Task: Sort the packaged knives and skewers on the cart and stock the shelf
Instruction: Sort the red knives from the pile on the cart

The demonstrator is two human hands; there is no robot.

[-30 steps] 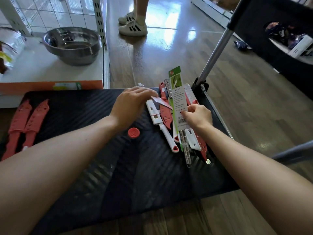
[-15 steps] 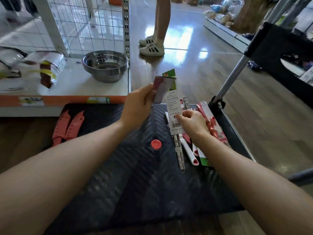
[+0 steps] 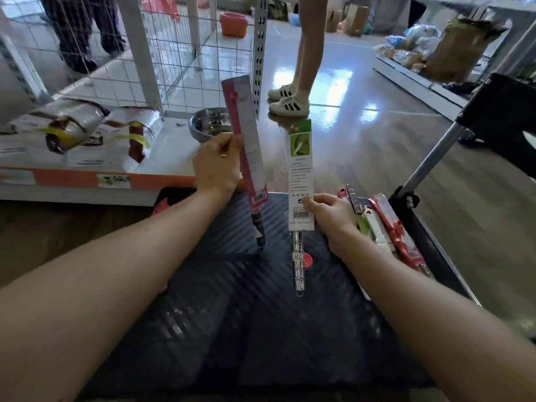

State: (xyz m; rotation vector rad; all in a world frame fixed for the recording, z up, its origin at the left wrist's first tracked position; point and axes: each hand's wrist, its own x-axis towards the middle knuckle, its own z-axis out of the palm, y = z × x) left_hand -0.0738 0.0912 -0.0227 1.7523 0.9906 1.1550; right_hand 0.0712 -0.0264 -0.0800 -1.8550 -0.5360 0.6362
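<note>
My left hand [image 3: 216,166] grips a pink-carded packaged knife [image 3: 246,146] upright above the black cart deck [image 3: 261,329]; its dark handle points down. My right hand [image 3: 330,213] pinches a green-and-white carded knife [image 3: 301,175] by the lower card, its ribbed steel handle hanging toward the deck. Both packs are lifted side by side, apart from each other. A pile of red, white and green packaged knives and skewers [image 3: 383,227] lies at the cart's right edge behind my right hand. A red knife sheath [image 3: 161,206] peeks out at the deck's far left.
A low white shelf [image 3: 168,152] with an orange front strip stands beyond the cart, bearing foil bags [image 3: 87,126] and a steel bowl [image 3: 208,126]. A wire-grid shelf back rises behind. A person's legs in white sneakers [image 3: 290,103] stand on the floor. The cart handle post [image 3: 429,158] rises at right.
Both hands have lifted their packs higher off the cart and turned them upright. The view has tilted up, showing more of the shelf.
</note>
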